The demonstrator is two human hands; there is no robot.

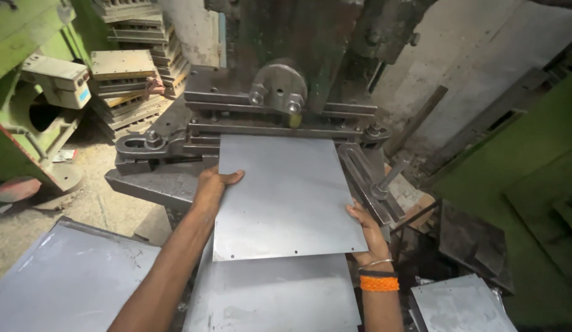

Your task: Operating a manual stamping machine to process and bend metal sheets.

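We see a flat, rectangular grey sheet of thin metal point(286, 197) lying tilted on the bed of a dark steel press machine point(280, 104), its far edge pushed up against the stacked horizontal clamp bars and its near edge, dotted with a row of small punched holes, overhanging toward us. Our left hand point(213, 184) grips the sheet's left edge about midway along, the thumb lying on top of the metal and pointing inward, the fingers tucked beneath where we cannot see them, so the hand is closed on the sheet. Our right hand point(369, 230) holds the near right corner, the fingertips curling up over the right edge while the palm sits under the plate; it too is clamped on the sheet. On that wrist we see a thin metal bangle point(377, 263) and a braided orange band point(379, 283). Directly below the held sheet lies a second grey metal sheet point(274, 295), and another large grey sheet point(64, 283) rests at the lower left. A smaller scuffed grey plate point(461, 307) lies at the lower right. Behind the press on the left stands a stack of flat metal die plates point(126, 80), next to a green machine body point(21, 92) carrying a pale switch box point(57, 79).
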